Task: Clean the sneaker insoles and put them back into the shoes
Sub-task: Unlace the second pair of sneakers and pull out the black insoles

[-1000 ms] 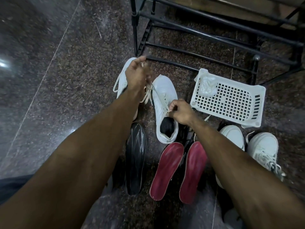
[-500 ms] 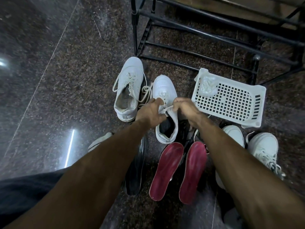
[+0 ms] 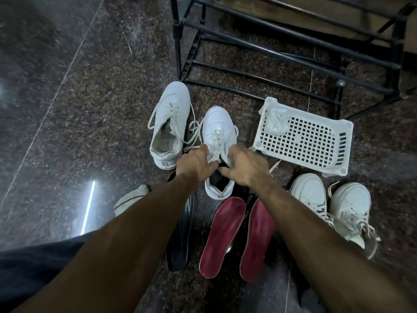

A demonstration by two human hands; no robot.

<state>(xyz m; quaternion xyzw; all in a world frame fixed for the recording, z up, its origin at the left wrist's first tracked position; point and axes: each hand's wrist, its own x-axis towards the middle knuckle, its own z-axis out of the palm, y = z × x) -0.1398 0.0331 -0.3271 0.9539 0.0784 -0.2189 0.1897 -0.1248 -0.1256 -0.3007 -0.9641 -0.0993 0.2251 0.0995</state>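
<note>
Left hand [image 3: 194,164] and right hand [image 3: 244,168] pinching laces at white leather sneaker [image 3: 218,141] opening; spread wide before sliding in near red foam insoles [image 3: 223,236].

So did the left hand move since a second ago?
Yes. The left hand came back toward the person, off the far sneaker near the black rack, onto the next sneaker's laces.
</note>
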